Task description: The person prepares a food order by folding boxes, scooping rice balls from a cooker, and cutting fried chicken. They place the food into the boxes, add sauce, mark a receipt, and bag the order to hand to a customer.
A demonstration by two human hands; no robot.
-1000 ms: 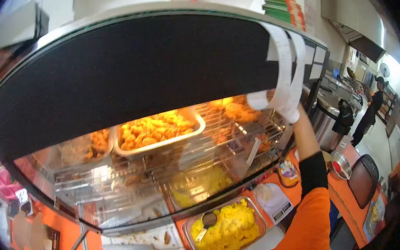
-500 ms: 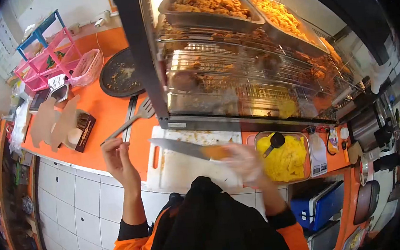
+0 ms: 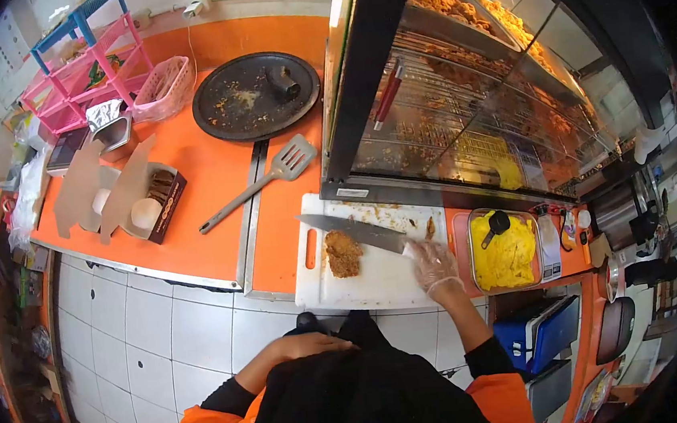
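Brown breaded piece (image 3: 344,254) newly on white cutting board (image 3: 389,283), beside knife (image 3: 365,233).

Single head-worn view, looking forward and steeply down from above the counter (image 3: 192,196).

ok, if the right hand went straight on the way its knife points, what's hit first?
Probably the spatula's handle, met by the tip of the knife ahead of the right hand. Height is unclear; it may pass over.

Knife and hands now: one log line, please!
right hand, gloved, holds knife | breaded piece on white board | left hand on black clothing
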